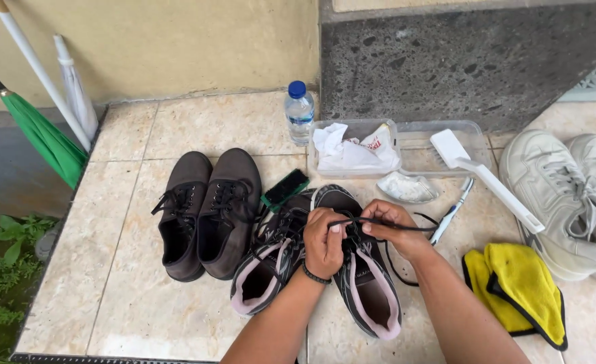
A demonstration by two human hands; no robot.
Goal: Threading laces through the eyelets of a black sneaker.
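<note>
1. My left hand and right hand both pinch the black lace, pulled taut over the right black-and-pink sneaker to work its eyelets.
2. That pair sits near the tiled floor's front edge.
3. Three pairs: black-and-pink, two brown shoes, two white sneakers; one bottle.

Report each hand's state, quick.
Left hand: closed, pinching the black shoelace over the black sneaker.
Right hand: closed, pinching the same lace.

Beige tiled floor; yellow wall; dark speckled stone wall; greenery at left edge.
</note>
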